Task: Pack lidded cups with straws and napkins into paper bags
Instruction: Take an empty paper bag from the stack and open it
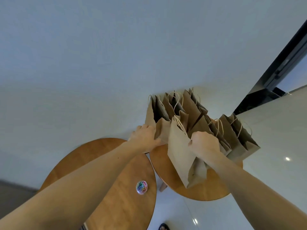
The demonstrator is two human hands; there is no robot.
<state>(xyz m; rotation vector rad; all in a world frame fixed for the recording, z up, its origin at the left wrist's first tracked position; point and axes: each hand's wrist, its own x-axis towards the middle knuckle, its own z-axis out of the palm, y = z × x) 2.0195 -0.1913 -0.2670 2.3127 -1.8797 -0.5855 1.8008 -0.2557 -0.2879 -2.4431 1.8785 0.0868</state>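
Right hand (205,144) pinches the top edge of a brown paper bag with twine handles (180,156) above the round wooden table (207,191), while left hand (146,136), at its nine o'clock, grips a standing brown bag (163,132); probably a bag is being fetched, and next it needs standing upright and opening.

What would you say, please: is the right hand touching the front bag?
Touching. The head view shows the right hand pinching the top edge of the front bag.

The paper bags (179,155) are plain kraft brown, their twine handles paler. Under them the counter (164,170) is honey-brown wood with a visible grain. Left of the bags, a tub of paper clips (141,187) shows rainbow colours.
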